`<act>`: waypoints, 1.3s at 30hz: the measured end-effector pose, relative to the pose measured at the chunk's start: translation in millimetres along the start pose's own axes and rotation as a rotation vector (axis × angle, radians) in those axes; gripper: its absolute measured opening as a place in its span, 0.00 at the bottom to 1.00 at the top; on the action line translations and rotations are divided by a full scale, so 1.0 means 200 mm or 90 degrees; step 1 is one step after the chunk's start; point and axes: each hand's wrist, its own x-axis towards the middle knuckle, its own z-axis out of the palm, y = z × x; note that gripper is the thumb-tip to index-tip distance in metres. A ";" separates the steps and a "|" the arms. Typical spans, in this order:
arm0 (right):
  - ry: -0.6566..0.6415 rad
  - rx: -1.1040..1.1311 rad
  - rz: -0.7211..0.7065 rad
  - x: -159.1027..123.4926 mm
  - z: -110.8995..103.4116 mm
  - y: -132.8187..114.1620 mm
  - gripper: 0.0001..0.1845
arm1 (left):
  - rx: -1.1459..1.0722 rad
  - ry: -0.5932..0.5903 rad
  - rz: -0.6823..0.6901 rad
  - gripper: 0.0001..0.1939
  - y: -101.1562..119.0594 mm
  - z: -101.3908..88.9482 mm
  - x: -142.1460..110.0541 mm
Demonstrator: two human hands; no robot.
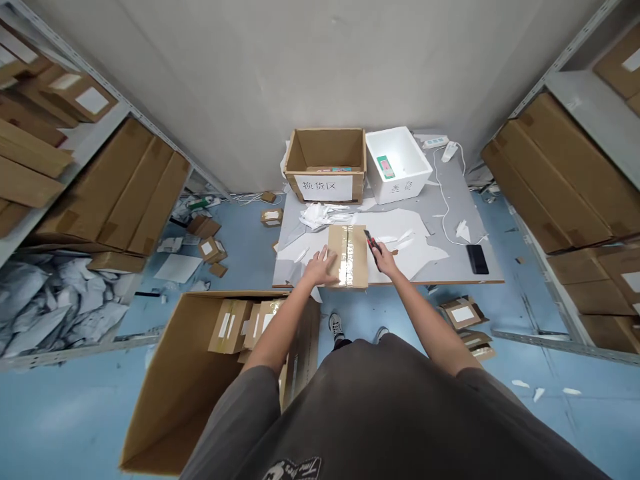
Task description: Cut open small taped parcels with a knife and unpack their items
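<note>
A taped cardboard box (358, 257) lies on the table near its front edge, with shiny clear tape running down its middle. My left hand (319, 267) rests on the left side of the box, fingers spread. In my right hand (385, 259) is a red and black box cutter (371, 244), gripped by the handle. Its tip points away from me, close to the box's upper right corner. White paper sheet (417, 227) lies under and around the box, with torn scraps (323, 216) behind it.
At the table's back stand an open cardboard box (325, 188) with a label and a white foam box (400, 193). A phone (477, 259) and a white cable lie at the right. A large open carton (165, 400) holding several parcels stands at my left. Loaded shelves flank both sides.
</note>
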 end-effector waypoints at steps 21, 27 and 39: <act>-0.195 -0.136 0.008 0.43 0.29 -0.02 0.19 | -0.191 0.046 -0.273 0.68 0.45 0.35 0.05; -0.192 -0.071 -0.025 0.55 0.25 -0.08 0.19 | -0.072 -0.028 -0.253 0.70 0.45 0.23 0.05; 0.035 0.264 0.097 -0.03 -0.05 0.05 0.35 | 0.144 -0.072 0.194 0.50 0.32 -0.05 0.27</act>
